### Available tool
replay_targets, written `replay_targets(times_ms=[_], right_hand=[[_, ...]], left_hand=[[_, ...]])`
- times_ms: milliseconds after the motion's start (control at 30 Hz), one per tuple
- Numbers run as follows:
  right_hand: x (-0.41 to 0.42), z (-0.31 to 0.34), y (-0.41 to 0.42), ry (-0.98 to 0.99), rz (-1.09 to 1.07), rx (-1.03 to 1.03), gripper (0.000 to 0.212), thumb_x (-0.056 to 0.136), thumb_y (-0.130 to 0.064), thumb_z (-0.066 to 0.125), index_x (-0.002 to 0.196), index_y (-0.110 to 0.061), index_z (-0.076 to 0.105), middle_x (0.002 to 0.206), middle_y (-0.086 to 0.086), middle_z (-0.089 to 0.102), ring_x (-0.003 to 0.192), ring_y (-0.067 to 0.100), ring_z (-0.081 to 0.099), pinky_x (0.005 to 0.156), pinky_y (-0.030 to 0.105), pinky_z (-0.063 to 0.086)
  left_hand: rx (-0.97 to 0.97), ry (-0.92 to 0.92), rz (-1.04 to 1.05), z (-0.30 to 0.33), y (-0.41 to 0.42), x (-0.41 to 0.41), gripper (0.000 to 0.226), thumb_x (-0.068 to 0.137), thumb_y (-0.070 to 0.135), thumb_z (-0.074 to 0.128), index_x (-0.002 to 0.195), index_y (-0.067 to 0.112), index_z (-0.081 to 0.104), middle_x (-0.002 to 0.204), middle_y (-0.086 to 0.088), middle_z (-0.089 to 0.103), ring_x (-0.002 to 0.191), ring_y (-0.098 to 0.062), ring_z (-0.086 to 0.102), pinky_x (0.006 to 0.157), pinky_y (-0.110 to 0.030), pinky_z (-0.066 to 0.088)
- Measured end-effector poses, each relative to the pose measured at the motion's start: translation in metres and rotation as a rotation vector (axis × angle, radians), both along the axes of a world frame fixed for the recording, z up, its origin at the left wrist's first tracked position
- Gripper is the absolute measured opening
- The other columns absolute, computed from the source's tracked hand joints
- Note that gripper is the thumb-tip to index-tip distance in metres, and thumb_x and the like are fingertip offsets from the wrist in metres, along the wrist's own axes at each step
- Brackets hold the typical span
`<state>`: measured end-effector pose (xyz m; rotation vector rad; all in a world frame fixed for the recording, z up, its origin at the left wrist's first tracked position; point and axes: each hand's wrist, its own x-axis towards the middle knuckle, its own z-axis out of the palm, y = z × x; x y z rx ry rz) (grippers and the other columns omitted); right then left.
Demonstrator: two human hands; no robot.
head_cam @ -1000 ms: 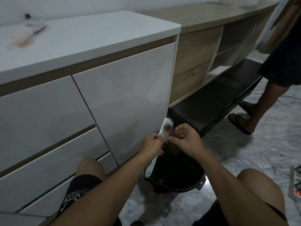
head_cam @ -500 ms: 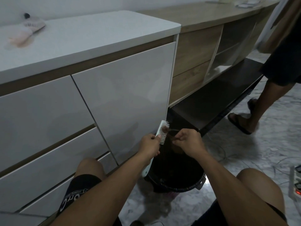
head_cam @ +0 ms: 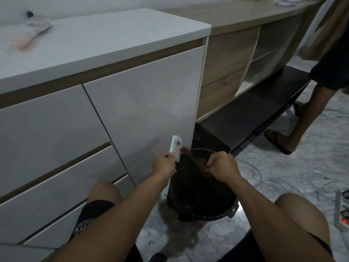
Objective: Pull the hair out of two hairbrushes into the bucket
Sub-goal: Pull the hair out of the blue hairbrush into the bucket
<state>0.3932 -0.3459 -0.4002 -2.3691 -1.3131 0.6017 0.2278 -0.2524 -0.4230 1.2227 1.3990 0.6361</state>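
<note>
dim, flat indoor light; soft sheen on cabinet door (head_cam: pixel 143 103); wide-angle bending edges; slight blur overall

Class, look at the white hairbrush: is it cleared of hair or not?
Not cleared. A dark clump sits in the bristles of the hairbrush, held in the left hand.

I count one white hairbrush (head_cam: pixel 175 146) in my left hand (head_cam: pixel 164 165), one clump of hair (head_cam: pixel 204 173) pinched in my right hand (head_cam: pixel 222 166), one black bucket (head_cam: pixel 203 217), and one more brush (head_cam: pixel 35 28) on the tabletop (head_cam: pixel 113 35).
</note>
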Motion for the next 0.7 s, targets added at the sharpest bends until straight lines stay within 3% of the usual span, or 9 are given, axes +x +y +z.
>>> replay_targets(times_ms=[100, 233, 300, 367, 500, 600, 700], right_hand=[[0.0, -0.003, 0.0, -0.032, -0.01, -0.076, 0.025, 0.079, -0.011, 0.073, 0.064, -0.028, 0.063, 0.079, -0.004, 0.068, 0.079, 0.015, 0.063, 0.071, 0.029, 0.048], [-0.004, -0.009, 0.0, -0.065, 0.005, -0.155, 0.019, 0.083, -0.013, 0.067, 0.069, -0.026, 0.063, 0.079, -0.001, 0.067, 0.08, 0.018, 0.064, 0.076, 0.036, 0.055], [-0.004, -0.013, 0.001, -0.013, 0.019, -0.139, 0.021, 0.081, -0.013, 0.069, 0.068, -0.028, 0.062, 0.077, -0.006, 0.065, 0.078, 0.015, 0.062, 0.07, 0.031, 0.051], [-0.005, -0.015, 0.002, 0.096, 0.025, -0.09, 0.019, 0.077, -0.017, 0.076, 0.074, -0.032, 0.064, 0.08, -0.013, 0.065, 0.08, 0.009, 0.061, 0.062, 0.022, 0.042], [-0.009, -0.016, 0.005, 0.334, -0.058, 0.137, 0.035, 0.072, -0.022, 0.084, 0.101, -0.027, 0.064, 0.099, -0.012, 0.064, 0.093, 0.008, 0.062, 0.076, 0.02, 0.047], [-0.012, -0.011, 0.006, 0.475, -0.098, 0.321, 0.034, 0.075, -0.021, 0.084, 0.099, -0.025, 0.06, 0.098, -0.008, 0.069, 0.091, 0.004, 0.066, 0.076, 0.017, 0.051], [-0.011, -0.009, 0.006, 0.429, -0.108, 0.339, 0.022, 0.079, -0.016, 0.08, 0.087, -0.028, 0.063, 0.083, -0.003, 0.073, 0.076, 0.005, 0.071, 0.071, 0.023, 0.054]], left_hand=[[0.007, -0.006, -0.017, 0.0, 0.0, 0.0, 0.031, 0.097, 0.027, 0.05, 0.073, 0.009, 0.055, 0.069, -0.016, 0.058, 0.043, -0.021, 0.05, 0.044, -0.025, 0.039], [-0.001, -0.014, -0.087, 0.0, -0.005, 0.002, 0.03, 0.097, 0.029, 0.05, 0.072, 0.013, 0.056, 0.068, -0.01, 0.06, 0.045, -0.017, 0.051, 0.039, -0.023, 0.04], [-0.001, -0.009, -0.135, 0.001, -0.008, 0.004, 0.03, 0.097, 0.029, 0.05, 0.072, 0.014, 0.057, 0.068, -0.008, 0.061, 0.045, -0.016, 0.052, 0.038, -0.021, 0.04], [0.014, 0.003, -0.17, 0.002, -0.012, 0.005, 0.028, 0.097, 0.029, 0.05, 0.074, 0.015, 0.058, 0.068, -0.007, 0.06, 0.045, -0.015, 0.051, 0.037, -0.02, 0.04], [0.043, -0.006, -0.235, 0.001, -0.018, 0.007, 0.024, 0.096, 0.027, 0.051, 0.081, 0.011, 0.059, 0.065, -0.006, 0.057, 0.041, -0.014, 0.049, 0.034, -0.015, 0.037], [0.094, 0.012, -0.31, 0.001, -0.021, 0.007, 0.024, 0.096, 0.026, 0.052, 0.075, 0.016, 0.059, 0.064, -0.005, 0.057, 0.043, -0.014, 0.051, 0.035, -0.017, 0.039], [0.134, 0.035, -0.326, -0.001, -0.023, 0.007, 0.027, 0.095, 0.025, 0.053, 0.069, 0.018, 0.056, 0.059, -0.003, 0.056, 0.039, -0.012, 0.05, 0.035, -0.016, 0.038]])
